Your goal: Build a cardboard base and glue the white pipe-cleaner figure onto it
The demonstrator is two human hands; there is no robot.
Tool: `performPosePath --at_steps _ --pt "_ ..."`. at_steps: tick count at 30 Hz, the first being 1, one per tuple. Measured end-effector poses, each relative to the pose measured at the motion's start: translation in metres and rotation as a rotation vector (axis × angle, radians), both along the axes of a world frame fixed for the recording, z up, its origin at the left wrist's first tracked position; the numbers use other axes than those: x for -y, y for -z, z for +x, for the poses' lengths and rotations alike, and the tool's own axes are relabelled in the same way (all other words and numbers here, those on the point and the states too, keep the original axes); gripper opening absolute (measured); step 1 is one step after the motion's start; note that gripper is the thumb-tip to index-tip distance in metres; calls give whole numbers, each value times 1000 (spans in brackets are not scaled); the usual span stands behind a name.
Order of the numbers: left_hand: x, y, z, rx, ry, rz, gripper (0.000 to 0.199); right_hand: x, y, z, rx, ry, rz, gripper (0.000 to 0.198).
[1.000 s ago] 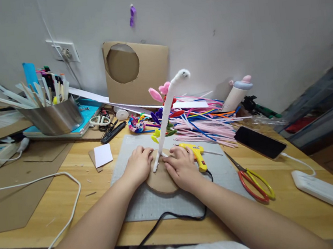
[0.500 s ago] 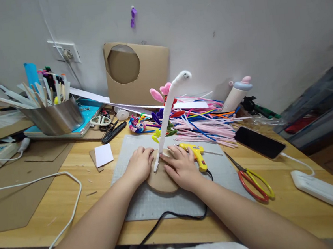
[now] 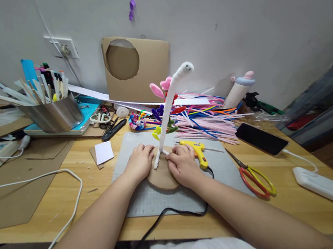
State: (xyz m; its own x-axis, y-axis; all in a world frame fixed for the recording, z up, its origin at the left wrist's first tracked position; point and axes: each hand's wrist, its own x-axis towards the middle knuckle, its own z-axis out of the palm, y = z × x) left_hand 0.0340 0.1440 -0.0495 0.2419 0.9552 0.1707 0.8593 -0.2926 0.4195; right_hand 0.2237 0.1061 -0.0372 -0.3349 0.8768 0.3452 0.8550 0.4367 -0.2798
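A round cardboard disc lies on the grey cutting mat. From it rises a white fuzzy stem, leaning right with a curled-over top and splayed feet on the disc. Pink petals, a yellow piece and purple, red and green fuzzy pieces show along the stem. My left hand grips the disc's left edge with bent fingers. On the opposite edge, my right hand is closed with its fingers curled, the thumb side near the stem's right foot. The undersides of both hands are hidden.
A yellow glue gun lies just beyond my right hand, its black cord crossing the mat. Scissors, a phone and a power strip are at right. Pipe cleaners lie behind; a metal holder stands left.
My right hand's fingers have drawn back from the stem's base and curled at the disc's right edge, baring the stem's right foot. The left hand stays at the left edge.
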Motion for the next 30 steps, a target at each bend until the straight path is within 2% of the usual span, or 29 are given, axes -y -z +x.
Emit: performPosePath --at_steps 6,8,11,19,25,30 --pt "0 -2 1 -13 8 -5 30 2 3 5 -57 13 35 16" --pt "0 -2 1 -17 10 -8 30 2 3 6 -69 6 31 25" --pt "0 -2 0 -24 12 -8 30 2 3 8 -13 -30 -8 37" --pt "1 -2 1 -74 -8 6 29 13 1 19 137 -66 -45 40" --pt "3 -4 3 -129 -16 15 27 18 4 27 115 -112 -15 37" --pt "5 -7 5 -163 -19 25 27 19 10 26 91 -105 64 30"
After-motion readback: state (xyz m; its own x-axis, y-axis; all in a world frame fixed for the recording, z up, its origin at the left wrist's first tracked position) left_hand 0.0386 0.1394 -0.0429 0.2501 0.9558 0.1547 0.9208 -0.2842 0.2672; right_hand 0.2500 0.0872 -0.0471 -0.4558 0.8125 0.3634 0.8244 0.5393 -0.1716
